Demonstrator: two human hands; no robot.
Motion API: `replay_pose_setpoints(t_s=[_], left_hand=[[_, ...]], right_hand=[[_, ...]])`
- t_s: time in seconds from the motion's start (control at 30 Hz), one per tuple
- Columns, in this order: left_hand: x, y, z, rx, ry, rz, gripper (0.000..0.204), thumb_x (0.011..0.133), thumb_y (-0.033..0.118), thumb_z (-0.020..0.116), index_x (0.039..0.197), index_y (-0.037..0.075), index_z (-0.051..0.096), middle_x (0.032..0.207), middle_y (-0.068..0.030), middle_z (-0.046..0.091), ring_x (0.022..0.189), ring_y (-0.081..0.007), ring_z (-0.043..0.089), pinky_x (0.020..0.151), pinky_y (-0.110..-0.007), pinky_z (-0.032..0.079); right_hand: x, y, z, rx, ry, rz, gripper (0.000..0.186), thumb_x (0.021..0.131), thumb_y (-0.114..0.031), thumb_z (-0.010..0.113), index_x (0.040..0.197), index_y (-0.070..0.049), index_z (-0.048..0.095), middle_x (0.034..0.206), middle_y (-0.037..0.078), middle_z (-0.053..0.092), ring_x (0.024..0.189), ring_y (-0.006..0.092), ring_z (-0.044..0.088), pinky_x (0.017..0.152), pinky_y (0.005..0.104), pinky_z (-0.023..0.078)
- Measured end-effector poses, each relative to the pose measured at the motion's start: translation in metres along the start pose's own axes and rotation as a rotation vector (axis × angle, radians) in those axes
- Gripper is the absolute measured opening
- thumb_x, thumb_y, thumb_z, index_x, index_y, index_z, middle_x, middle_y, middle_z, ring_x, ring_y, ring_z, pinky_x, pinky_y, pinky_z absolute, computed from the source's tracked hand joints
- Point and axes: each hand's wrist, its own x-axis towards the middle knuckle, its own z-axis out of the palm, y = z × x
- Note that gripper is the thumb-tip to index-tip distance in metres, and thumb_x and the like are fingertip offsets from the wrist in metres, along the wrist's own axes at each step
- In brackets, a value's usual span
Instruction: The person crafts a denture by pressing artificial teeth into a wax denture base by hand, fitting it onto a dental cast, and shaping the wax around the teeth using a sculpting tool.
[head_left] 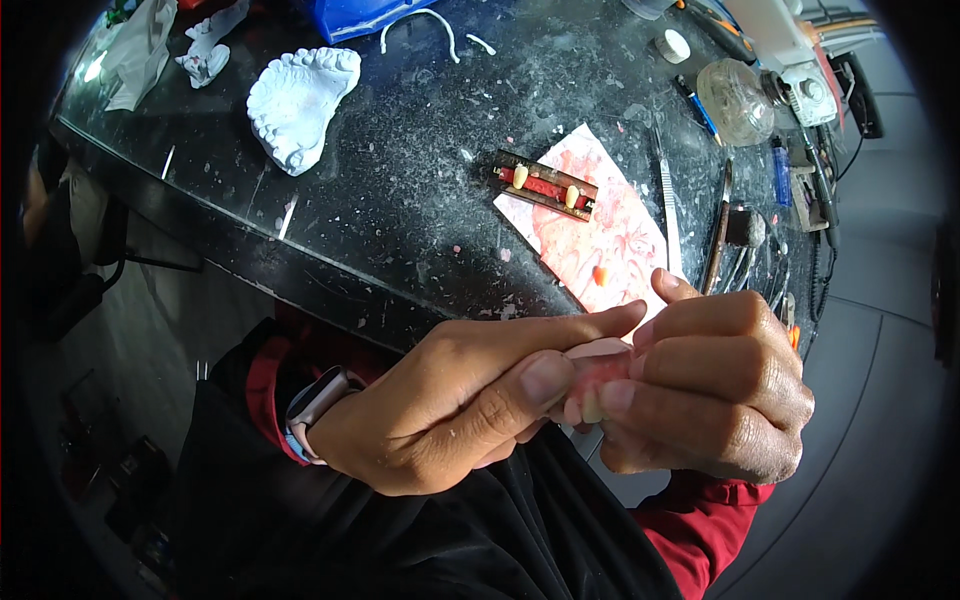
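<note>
Between both hands, just past the bench's front edge, is a pink denture (600, 372) with a few pale teeth showing along its lower side. My left hand (455, 400), with a watch at the wrist, pinches its left end between thumb and fingers. Around the right end curl the fingers of my right hand (720, 385), and much of the denture is hidden behind them. Beyond the hands lies a pink-smeared white sheet (620, 215) with a small orange-red bit (601, 275) on it. A dark holder with a red strip (548, 184) carries two loose teeth at the sheet's far left edge.
A white plaster dental cast (300, 105) stands on the dark bench (420, 200) at far left. Right of the sheet lie a metal scalpel-like handle (669, 205) and a brown-handled tool (718, 230). Farther right are a glass burner (735, 100), a blue pencil (698, 108) and cables.
</note>
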Motion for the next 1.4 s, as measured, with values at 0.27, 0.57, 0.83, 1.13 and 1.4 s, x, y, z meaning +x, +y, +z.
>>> replay_pose_setpoints(t_s=[0.27, 0.57, 0.83, 1.13, 1.4], left_hand=[[-0.003, -0.003, 0.004, -0.009, 0.020, 0.028, 0.058, 0.096, 0.033, 0.026, 0.130, -0.014, 0.029, 0.099, -0.0202, 0.058, 0.053, -0.0070, 0.049, 0.043, -0.020, 0.043], [-0.002, -0.005, 0.006, 0.050, 0.081, 0.060, 0.053, 0.097, 0.029, 0.026, 0.128, -0.014, 0.032, 0.105, -0.0229, 0.057, 0.051, -0.0069, 0.049, 0.042, -0.020, 0.042], [-0.001, -0.001, 0.008, 0.077, 0.087, 0.064, 0.050, 0.096, 0.025, 0.028, 0.126, -0.015, 0.034, 0.106, -0.0242, 0.057, 0.050, -0.0079, 0.050, 0.042, -0.020, 0.041], [-0.003, 0.001, 0.005, -0.014, 0.039, 0.138, 0.043, 0.097, 0.021, 0.032, 0.131, -0.006, 0.035, 0.089, -0.0107, 0.062, 0.046, -0.0023, 0.040, 0.042, -0.018, 0.035], [-0.003, 0.009, 0.000, 0.050, 0.000, 0.143, 0.042, 0.096, 0.017, 0.034, 0.128, -0.010, 0.036, 0.096, -0.0149, 0.061, 0.060, -0.0077, 0.053, 0.058, -0.022, 0.045]], right_hand=[[0.000, -0.003, -0.005, -0.030, -0.052, -0.037, 0.017, 0.059, -0.004, 0.075, 0.071, -0.007, 0.064, 0.069, 0.004, 0.057, 0.058, 0.0143, 0.058, 0.066, 0.0367, 0.057], [0.005, -0.011, -0.009, -0.072, -0.117, 0.037, 0.018, 0.057, 0.003, 0.071, 0.070, -0.007, 0.064, 0.068, 0.002, 0.057, 0.061, 0.0152, 0.061, 0.067, 0.0355, 0.056], [0.013, -0.017, -0.004, -0.157, -0.052, 0.055, 0.017, 0.057, 0.002, 0.073, 0.069, -0.007, 0.064, 0.066, 0.002, 0.058, 0.061, 0.0159, 0.061, 0.067, 0.0340, 0.056], [0.005, -0.012, -0.017, 0.125, -0.067, 0.154, 0.026, 0.054, -0.002, 0.079, 0.073, -0.008, 0.062, 0.071, 0.006, 0.058, 0.064, 0.0187, 0.062, 0.071, 0.0354, 0.056], [0.001, -0.007, -0.014, 0.041, -0.065, -0.032, 0.021, 0.060, -0.007, 0.078, 0.072, -0.007, 0.062, 0.070, 0.006, 0.058, 0.066, 0.0193, 0.063, 0.072, 0.0376, 0.056]])
